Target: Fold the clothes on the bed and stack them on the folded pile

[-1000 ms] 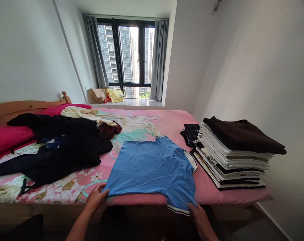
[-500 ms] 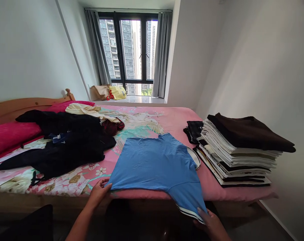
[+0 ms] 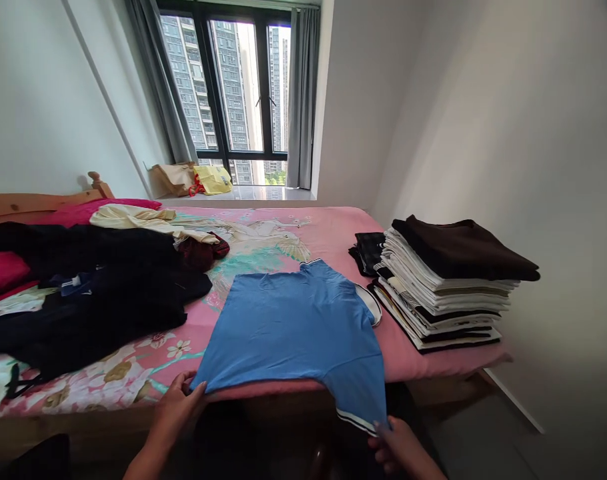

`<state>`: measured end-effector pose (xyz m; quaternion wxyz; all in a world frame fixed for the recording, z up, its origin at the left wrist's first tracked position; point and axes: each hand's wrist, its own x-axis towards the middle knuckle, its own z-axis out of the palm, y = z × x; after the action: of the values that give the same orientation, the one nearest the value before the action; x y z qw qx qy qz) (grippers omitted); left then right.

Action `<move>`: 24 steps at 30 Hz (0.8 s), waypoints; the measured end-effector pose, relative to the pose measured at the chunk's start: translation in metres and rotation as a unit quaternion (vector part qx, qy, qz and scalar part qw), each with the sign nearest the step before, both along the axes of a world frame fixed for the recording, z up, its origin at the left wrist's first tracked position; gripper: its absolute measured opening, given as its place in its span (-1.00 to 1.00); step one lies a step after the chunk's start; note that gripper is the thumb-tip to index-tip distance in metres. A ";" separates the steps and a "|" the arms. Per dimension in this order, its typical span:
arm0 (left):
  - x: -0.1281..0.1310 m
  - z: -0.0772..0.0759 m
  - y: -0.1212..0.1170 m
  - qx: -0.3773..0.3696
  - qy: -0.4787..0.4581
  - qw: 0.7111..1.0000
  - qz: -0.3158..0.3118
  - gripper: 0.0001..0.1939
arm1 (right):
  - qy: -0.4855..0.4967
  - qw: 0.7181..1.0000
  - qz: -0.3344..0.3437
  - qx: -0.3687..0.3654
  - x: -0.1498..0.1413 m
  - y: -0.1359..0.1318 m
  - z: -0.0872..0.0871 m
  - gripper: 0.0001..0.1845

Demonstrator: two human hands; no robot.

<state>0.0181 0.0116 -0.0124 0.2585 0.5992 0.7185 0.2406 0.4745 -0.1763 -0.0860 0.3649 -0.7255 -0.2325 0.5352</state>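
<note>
Pinches a hem corner of the blue shirt (image 3: pixel 288 330) with the left hand (image 3: pixel 176 408) and, though slightly blurred, seems to pinch its sleeve cuff (image 3: pixel 356 421) with the right hand (image 3: pixel 401 445), beyond the bed (image 3: pixel 333 223)'s near edge. Has the body spread flat between dark clothes (image 3: pixel 118 307) and a folded stack (image 3: pixel 453 293) near the right corner.

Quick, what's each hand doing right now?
Left hand: closed on the blue cotton-like shirt's bottom corner.
Right hand: closed on its sleeve end, by the black-and-white trim.
</note>
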 end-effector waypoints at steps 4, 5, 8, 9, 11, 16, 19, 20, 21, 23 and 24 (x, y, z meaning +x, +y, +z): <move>0.000 0.004 -0.005 0.065 0.078 0.995 0.016 -0.40 | -0.169 0.985 0.016 0.039 0.025 0.010 0.021 -0.68; 0.003 0.004 -0.006 0.094 0.084 0.992 0.015 -0.41 | -0.189 0.980 -0.004 0.061 0.035 0.015 0.028 -0.68; 0.026 0.005 -0.012 0.175 0.066 0.982 -0.017 -0.49 | -0.183 0.974 -0.074 0.110 0.061 0.041 0.049 -0.68; 0.039 0.005 -0.014 0.199 0.056 0.978 -0.040 -0.53 | -0.174 0.973 -0.090 0.124 0.068 0.051 0.055 -0.68; 0.073 0.005 -0.018 0.232 0.031 0.967 -0.104 -0.62 | -0.162 0.971 -0.104 0.144 0.079 0.075 0.064 -0.69; 0.144 0.004 -0.008 0.232 0.012 0.944 -0.234 -0.72 | -0.179 0.964 -0.125 0.151 0.102 0.130 0.073 -0.59; 0.154 -0.002 0.012 0.222 0.055 0.944 -0.238 -0.69 | -0.195 0.961 -0.137 0.137 0.115 0.154 0.073 -0.48; 0.153 -0.004 0.019 0.214 0.078 0.946 -0.230 -0.67 | -0.198 0.962 -0.136 0.129 0.118 0.160 0.073 -0.44; 0.151 -0.006 0.025 0.202 0.105 0.949 -0.220 -0.66 | -0.200 0.963 -0.132 0.119 0.120 0.166 0.072 -0.41; 0.148 -0.008 0.033 0.171 0.164 0.951 -0.200 -0.61 | -0.204 0.966 -0.119 0.101 0.123 0.177 0.070 -0.38; 0.148 -0.009 0.035 0.154 0.191 0.950 -0.193 -0.59 | -0.208 0.967 -0.110 0.094 0.123 0.182 0.068 -0.40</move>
<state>0.1660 0.0461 -0.0215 0.0626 0.7935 0.5793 0.1756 0.5975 0.0060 -0.0175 0.4321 -0.8042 -0.2714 0.3047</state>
